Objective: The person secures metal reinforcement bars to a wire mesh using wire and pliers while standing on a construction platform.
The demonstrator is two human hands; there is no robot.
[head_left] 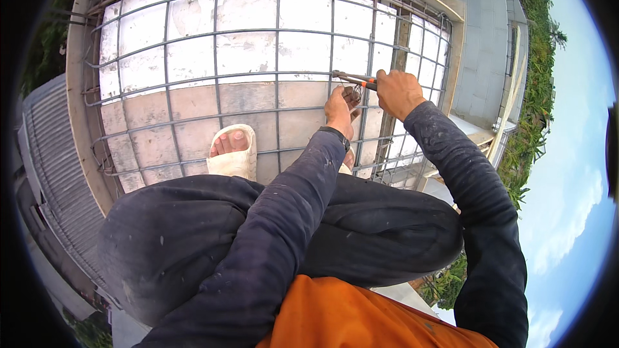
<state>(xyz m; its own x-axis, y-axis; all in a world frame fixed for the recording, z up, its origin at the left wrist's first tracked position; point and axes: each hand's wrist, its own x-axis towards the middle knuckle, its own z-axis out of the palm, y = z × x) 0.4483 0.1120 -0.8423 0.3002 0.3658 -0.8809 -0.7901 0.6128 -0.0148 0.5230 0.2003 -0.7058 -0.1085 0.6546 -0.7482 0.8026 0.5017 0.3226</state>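
My right hand [398,92] is closed around the orange-and-black handles of a pair of pincers [366,82]. The pincers' jaws point left and meet a crossing of the steel rebar grid [278,29]. Just below them, my left hand [338,111] has its fingers curled beside the same crossing. Thin dark tie wire [357,93] loops at those fingertips, partly hidden by the fingers. Whether the jaws grip a wire end is too small to tell.
Beneath the bars lie white panels [245,51] and bare boards [187,104], framed by wooden formwork [82,122]. My sandalled foot [233,148] stands among the bars. A corrugated roof [68,180] lies lower left; grey roofing [476,45] and greenery [534,90] lie right.
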